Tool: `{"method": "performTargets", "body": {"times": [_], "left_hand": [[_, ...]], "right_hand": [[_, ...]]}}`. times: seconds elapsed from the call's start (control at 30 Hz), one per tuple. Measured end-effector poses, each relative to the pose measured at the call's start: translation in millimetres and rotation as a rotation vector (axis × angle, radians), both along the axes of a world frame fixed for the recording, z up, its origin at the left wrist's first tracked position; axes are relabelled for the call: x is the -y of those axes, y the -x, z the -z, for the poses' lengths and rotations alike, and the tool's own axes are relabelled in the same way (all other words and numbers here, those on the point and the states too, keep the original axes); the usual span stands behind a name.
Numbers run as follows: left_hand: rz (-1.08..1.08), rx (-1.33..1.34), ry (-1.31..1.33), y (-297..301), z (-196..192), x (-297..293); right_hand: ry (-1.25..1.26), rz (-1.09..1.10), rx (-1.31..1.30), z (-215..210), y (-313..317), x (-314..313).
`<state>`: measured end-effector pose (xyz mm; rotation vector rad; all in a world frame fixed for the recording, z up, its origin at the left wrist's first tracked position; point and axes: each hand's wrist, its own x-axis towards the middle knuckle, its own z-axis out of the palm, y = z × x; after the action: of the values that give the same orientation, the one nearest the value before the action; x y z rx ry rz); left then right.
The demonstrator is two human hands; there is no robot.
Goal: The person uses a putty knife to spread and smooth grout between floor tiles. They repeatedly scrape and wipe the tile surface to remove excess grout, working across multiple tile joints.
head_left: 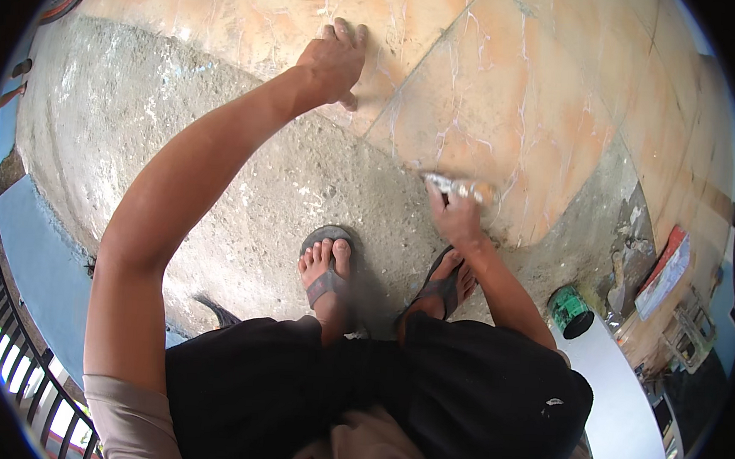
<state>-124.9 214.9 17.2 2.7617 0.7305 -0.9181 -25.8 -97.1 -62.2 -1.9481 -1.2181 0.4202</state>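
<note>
Two bare hands work over a floor of orange-beige tiles [520,88], with both forearms reaching forward from the person's body. The left hand [333,64] rests palm down on the tile, its fingers [342,30] spread and the thumb held apart, with nothing visible in its grasp. The right hand [459,218] is closed, its fingers gripping a whitish piece [455,185], which is blurred, so its exact kind cannot be told. That piece lies along the far side of the right fingers: its left end sits by the fingertips, and the rest runs rightward past the knuckles, low over the tile near its border with the rough concrete [220,188]. The left fingers are well apart from it, farther forward and to the left, across a tile seam. The person's feet, in dark sandals [325,284], stand on the concrete, nearer the body than the right hand's grip. To the right, beyond the right forearm, are a green can [569,311] and a white panel [624,401], the can just beside the panel's edge.
</note>
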Motion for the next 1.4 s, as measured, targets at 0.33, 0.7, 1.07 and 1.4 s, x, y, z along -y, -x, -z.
{"method": "performTargets", "body": {"times": [0.33, 0.7, 1.07, 1.4], "left_hand": [[0.016, 0.152, -0.075, 13, 17, 2], [0.030, 0.081, -0.053, -1, 2, -6], [-0.017, -0.011, -0.003, 0, -3, -4], [-0.011, 0.041, -0.017, -3, 2, 2]], "right_hand": [[0.093, -0.106, 0.092, -6, -3, 19], [0.156, -0.108, 0.020, -19, -16, 3], [0.204, 0.093, -0.156, -18, -40, -59], [0.100, 0.035, 0.129, 20, -35, -57]]}}
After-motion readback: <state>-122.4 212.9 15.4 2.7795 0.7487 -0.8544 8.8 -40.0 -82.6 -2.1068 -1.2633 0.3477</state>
